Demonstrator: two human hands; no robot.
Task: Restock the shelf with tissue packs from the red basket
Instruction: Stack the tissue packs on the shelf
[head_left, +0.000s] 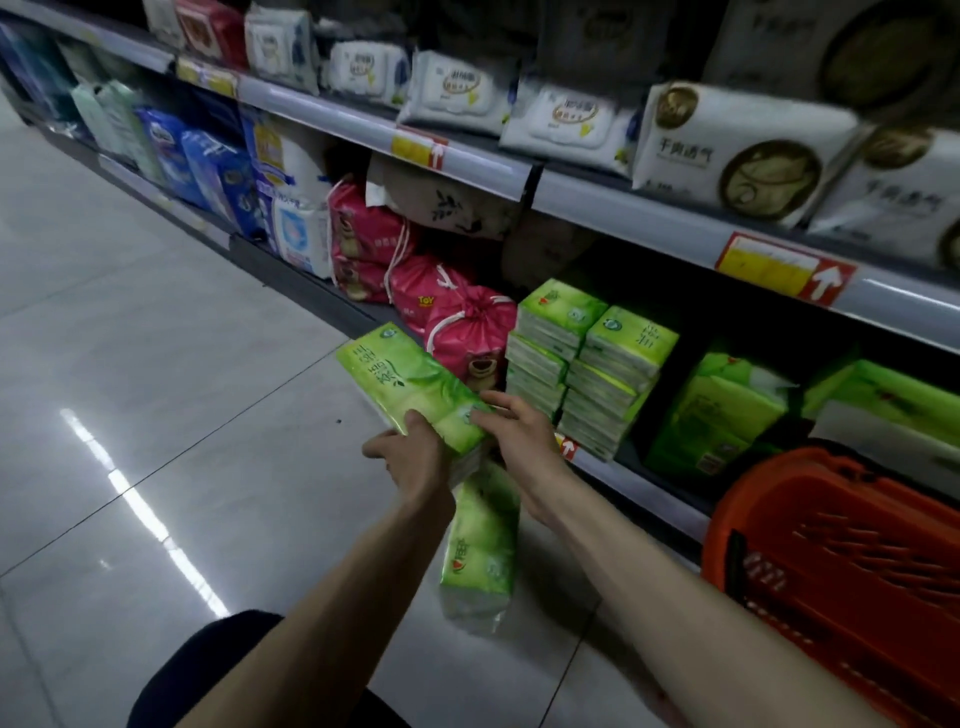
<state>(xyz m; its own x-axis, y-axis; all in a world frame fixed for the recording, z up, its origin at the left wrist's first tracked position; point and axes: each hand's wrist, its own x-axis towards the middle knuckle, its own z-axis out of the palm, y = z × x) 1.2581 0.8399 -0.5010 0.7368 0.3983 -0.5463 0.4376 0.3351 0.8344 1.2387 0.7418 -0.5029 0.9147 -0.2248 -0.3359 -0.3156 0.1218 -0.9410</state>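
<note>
Tissue pack (405, 379), green, off the shelf (649, 493): left hand (410, 460) grips its near end, right hand (519, 431) lays straight fingers on top. Long axis points away-left; matching stacks (587, 364) sit just right.

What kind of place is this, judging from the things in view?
Most likely a supermarket aisle. Long shelves carry yellow-and-red price labels on their front edges, green tissue packs stand stacked on the lowest shelf, and a red basket stands beside it, above a shiny tiled floor.

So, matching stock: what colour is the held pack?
The pack is bright green with a leaf print; head view.
</note>
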